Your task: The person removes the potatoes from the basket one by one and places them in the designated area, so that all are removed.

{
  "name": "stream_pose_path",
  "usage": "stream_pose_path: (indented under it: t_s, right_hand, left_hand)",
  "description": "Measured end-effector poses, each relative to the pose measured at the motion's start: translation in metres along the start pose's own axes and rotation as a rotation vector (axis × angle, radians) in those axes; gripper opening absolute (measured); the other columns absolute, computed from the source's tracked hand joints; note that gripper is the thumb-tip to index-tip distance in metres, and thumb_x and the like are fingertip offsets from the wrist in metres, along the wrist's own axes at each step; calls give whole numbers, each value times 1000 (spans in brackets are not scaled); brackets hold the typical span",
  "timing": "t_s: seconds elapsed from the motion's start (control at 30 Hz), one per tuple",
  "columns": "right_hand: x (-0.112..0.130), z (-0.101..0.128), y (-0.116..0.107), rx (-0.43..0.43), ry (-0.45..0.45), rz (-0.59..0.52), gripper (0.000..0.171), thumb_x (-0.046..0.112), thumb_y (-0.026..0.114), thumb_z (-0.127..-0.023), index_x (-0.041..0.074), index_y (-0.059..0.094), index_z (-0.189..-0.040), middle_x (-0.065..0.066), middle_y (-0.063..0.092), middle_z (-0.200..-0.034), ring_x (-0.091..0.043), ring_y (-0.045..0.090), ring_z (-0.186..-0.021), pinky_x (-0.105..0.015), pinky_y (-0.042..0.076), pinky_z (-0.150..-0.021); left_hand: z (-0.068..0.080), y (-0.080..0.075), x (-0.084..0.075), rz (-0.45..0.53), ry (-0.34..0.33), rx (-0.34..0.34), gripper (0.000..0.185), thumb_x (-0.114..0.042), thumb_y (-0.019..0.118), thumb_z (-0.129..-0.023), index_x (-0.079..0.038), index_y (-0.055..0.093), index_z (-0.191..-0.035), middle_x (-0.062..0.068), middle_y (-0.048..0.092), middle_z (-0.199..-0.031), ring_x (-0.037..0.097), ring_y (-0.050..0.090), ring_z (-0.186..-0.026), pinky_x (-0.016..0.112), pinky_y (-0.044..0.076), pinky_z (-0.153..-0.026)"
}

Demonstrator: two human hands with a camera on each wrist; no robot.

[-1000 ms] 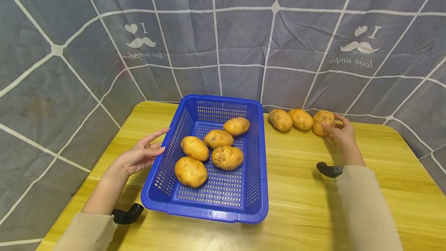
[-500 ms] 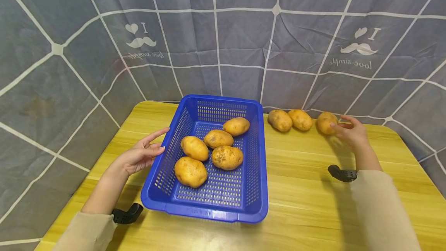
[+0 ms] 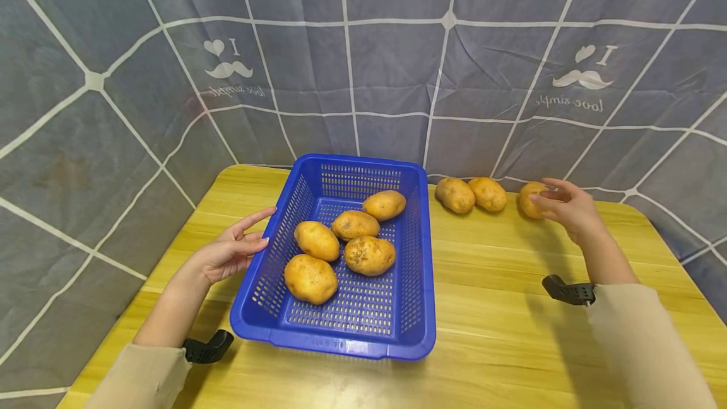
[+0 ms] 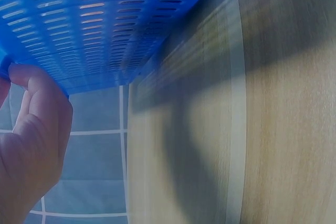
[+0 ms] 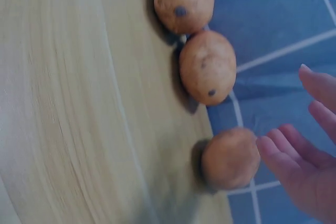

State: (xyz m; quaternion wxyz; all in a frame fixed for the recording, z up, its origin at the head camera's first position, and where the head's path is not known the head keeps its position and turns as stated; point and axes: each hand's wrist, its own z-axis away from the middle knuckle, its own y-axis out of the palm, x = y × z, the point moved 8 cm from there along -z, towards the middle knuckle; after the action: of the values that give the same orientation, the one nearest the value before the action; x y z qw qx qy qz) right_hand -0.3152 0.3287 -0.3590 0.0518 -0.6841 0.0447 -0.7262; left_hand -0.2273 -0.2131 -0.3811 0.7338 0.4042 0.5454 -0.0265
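Observation:
A blue perforated plastic basket (image 3: 348,347) stands on the table with several potatoes (image 3: 310,278) inside. At its left side, my left hand (image 3: 224,254) touches the rim with its fingertips; in the left wrist view that hand (image 4: 37,124) is against the basket's upper edge (image 4: 94,30). To the right, three potatoes lie in a row along the back of the table. My right hand (image 3: 570,210) is beside the rightmost potato (image 3: 529,199), thumb and fingers apart. In the right wrist view the fingers of the right hand (image 5: 304,166) are loosely extended right at that potato (image 5: 231,158).
The other two potatoes, a left one (image 3: 455,195) and a middle one (image 3: 488,194), lie side by side just right of the basket. A grey curtain (image 3: 392,68) with white lines hangs behind the wooden table (image 3: 488,308).
The rightmost potato has shifted slightly right, leaving a gap beside the middle one. My right hand has moved right with it and loosened its grip. The left hand stays put.

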Motion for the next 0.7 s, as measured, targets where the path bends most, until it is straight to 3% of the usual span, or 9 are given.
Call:
stream_pose_path:
  t_s: [0.13, 0.33, 0.53, 0.7]
  right_hand:
    - [8, 3, 14, 78, -11, -22, 34, 4, 63, -88, 28, 52, -109, 10, 58, -94, -1, 61, -81, -15, 53, -68]
    - [20, 10, 36, 180, -16, 125, 35, 9, 61, -90, 32, 49, -113, 5, 52, -105, -3, 60, -86, -18, 54, -72]
    - [37, 17, 57, 211, -62, 252, 36, 17, 62, -91, 29, 48, -122, 3, 47, -113, -3, 57, -92, -20, 53, -75]
    - [50, 22, 76, 245, -85, 233, 38, 16, 64, -89, 24, 50, -124, 9, 52, -113, -2, 58, -96, -21, 52, -79]
  left_hand:
    - [0, 0, 0, -3, -1, -1, 54, 12, 37, -95, -26, 47, -132, 13, 61, -112, 24, 64, -96, 35, 55, -80]
    - [1, -2, 0, -16, -3, -15, 53, 11, 39, -94, -26, 48, -130, 13, 61, -112, 24, 64, -95, 35, 55, -79]
    - [0, -3, 0, -19, -3, -18, 53, 11, 40, -94, -27, 49, -130, 12, 61, -112, 24, 64, -95, 35, 55, -79]
    - [0, -3, 0, -21, -4, -20, 53, 12, 39, -94, -27, 50, -129, 13, 61, -113, 24, 64, -96, 35, 55, -79]
